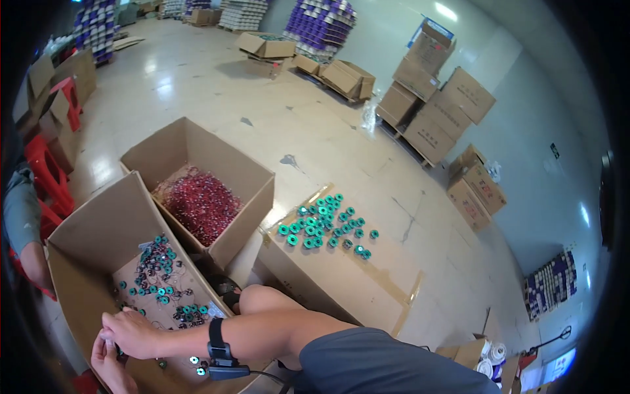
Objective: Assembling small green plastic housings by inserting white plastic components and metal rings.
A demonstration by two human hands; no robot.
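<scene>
Over the near left edge of an open cardboard box (85, 223), my right hand (134, 331) and my left hand (108, 368) meet with their fingers pinched together. Whatever lies between the fingertips is too small and covered to name. A black strap with a small device (222, 354) and a cable sits on my right forearm. Inside the box lie several small green round parts (157, 290) with dark bodies and thin wires, in loose clusters. More green round parts (312, 230) stand grouped on top of a taped cardboard carton (328, 279) to the right.
Behind the near box, another open carton (230, 164) holds a heap of small red pieces (200, 203). Red stools (49, 174) and a seated person's leg (26, 223) are at the left. Stacked cartons (433, 118) line the right wall. A pallet jack handle (554, 338) shows at lower right.
</scene>
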